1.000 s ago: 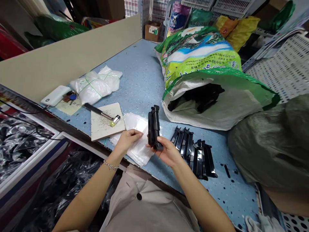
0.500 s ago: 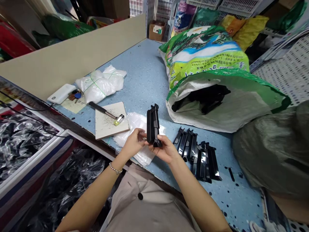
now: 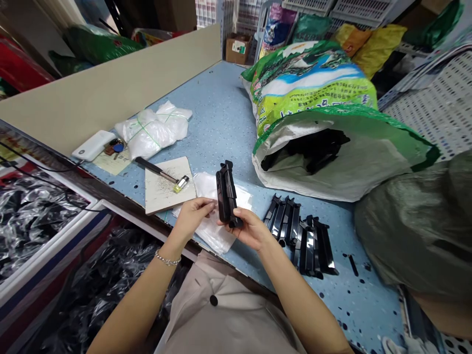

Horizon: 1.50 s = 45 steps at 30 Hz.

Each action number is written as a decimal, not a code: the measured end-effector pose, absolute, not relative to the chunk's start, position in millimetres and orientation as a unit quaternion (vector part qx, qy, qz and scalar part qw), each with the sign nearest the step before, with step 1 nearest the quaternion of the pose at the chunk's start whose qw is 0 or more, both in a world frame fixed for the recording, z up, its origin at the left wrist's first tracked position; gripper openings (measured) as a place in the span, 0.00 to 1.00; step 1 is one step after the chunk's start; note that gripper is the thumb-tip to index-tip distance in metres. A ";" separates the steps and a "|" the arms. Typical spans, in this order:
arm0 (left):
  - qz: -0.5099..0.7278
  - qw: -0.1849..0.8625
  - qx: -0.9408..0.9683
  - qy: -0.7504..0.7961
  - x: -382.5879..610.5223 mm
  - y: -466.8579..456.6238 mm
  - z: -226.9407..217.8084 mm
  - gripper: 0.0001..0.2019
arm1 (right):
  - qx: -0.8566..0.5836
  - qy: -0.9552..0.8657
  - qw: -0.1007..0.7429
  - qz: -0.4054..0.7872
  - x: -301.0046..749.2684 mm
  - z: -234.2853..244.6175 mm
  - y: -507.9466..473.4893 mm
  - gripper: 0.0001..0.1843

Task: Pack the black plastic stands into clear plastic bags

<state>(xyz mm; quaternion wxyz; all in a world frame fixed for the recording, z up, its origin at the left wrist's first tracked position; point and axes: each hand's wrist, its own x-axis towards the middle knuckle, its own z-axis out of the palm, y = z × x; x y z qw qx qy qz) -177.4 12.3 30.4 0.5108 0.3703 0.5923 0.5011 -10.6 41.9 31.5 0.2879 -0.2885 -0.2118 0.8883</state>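
My right hand [image 3: 252, 230] grips the lower end of a long black plastic part [image 3: 227, 194], tilted upright over clear plastic bags [image 3: 214, 235]. Just left of that part is my left hand [image 3: 193, 215], thumb and fingertips pinched together. Whatever lies between those fingertips, if anything, is too small to make out. More black plastic parts [image 3: 283, 219] lie in a row on the blue table to the right.
A mallet [image 3: 162, 173] rests on a square board [image 3: 167, 196] at left. Behind it are a wrapped plastic bundle [image 3: 153, 127], keys [image 3: 115, 146] and a white power bank [image 3: 93, 146]. A large open green sack [image 3: 313, 93] holding black pieces occupies the right side.
My left hand has drawn away to the left from the black plastic part. The part, still in my right hand, has shifted slightly left and leans more to the left.
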 end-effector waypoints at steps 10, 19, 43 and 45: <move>0.470 0.285 0.566 0.615 -214.3 -3.9 38.1 0.04 | -0.393 -0.213 0.331 0.831 -6.8 25.6 51.7 0.12; 0.401 0.288 0.598 0.631 -206.9 -1.6 38.6 0.15 | -0.253 -0.180 0.166 0.936 31.0 40.7 4.7 0.21; 0.321 0.210 0.693 0.610 -232.1 -96.4 102.6 0.15 | -0.217 -0.670 0.156 0.693 17.1 74.8 -19.4 0.29; 0.295 0.224 0.649 0.664 -273.9 -113.3 106.3 0.10 | -0.294 -0.746 0.134 0.583 37.2 81.1 -2.8 0.22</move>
